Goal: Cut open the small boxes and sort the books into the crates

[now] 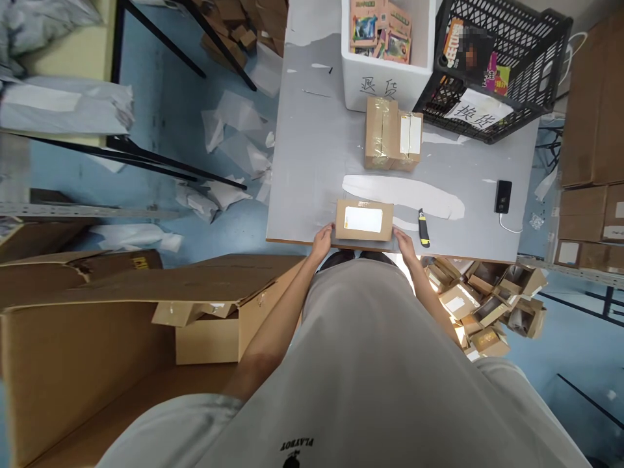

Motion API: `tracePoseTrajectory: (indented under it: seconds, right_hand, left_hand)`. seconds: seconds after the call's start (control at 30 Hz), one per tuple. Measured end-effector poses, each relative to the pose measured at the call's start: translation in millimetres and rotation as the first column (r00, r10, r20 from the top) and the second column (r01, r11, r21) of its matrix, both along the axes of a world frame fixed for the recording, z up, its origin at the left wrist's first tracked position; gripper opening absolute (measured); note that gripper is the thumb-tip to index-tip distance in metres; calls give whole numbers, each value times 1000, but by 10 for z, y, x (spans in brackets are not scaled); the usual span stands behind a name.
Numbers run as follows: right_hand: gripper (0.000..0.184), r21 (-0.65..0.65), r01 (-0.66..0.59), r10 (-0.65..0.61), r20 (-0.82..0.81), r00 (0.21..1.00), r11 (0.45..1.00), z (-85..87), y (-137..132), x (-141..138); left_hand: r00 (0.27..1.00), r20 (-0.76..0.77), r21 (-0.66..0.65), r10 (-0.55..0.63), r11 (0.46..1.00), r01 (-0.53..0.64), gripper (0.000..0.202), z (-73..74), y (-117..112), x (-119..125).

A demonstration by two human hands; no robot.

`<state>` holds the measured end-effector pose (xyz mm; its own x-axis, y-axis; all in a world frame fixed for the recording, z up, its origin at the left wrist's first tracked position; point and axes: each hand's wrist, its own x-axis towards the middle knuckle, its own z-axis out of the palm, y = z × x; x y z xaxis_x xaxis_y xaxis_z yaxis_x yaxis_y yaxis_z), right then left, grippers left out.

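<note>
A small cardboard box (341,227) with a white label on top lies at the near edge of the grey table. Its left end is held by my left hand (322,241), and my right hand (404,243) presses the right end, so the box sits between them. Just right of my right hand lies a yellow and black utility knife (424,229). Beyond the box, a long white patch (404,195) spreads across the tabletop. Two taped cardboard boxes (383,136) stand side by side farther back.
At the back of the table (307,162) are a white bin (353,88) of small packets and a black crate (526,71). A phone (503,196) with a cable lies right. A large open carton (88,364) stands at my left, and opened boxes (482,302) pile up at lower right.
</note>
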<state>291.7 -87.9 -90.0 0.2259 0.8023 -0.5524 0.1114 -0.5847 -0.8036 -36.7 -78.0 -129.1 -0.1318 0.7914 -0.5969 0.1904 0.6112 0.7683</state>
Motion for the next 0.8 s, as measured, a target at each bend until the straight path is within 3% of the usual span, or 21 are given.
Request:
tracePoseTrajectory:
  seconds: [0.17, 0.3, 0.5, 0.6, 0.8]
  right_hand:
    - [42, -24, -22, 23, 25, 999, 999, -37, -89, -24]
    - [46, -5, -50, 50, 42, 998, 999, -3, -45, -86]
    - [52, 184, -101, 68, 176, 982, 978, 244, 242, -57]
    - [54, 196, -94, 52, 211, 976, 976, 341, 356, -44]
    - [54, 105, -110, 78, 273, 959, 988, 308, 392, -134]
  left_hand:
    - [999, 19, -2, -29, 1000, 29, 53, 25, -94, -6]
    - [999, 22, 30, -30, 999, 29, 57, 102, -74, 65]
    - [989, -132, 260, -67, 961, 100, 42, 351, 155, 75]
    - [979, -198, 330, -55, 936, 119, 44, 452, 247, 62]
    - [960, -277, 221, -32, 971, 96, 44, 454, 372, 68]
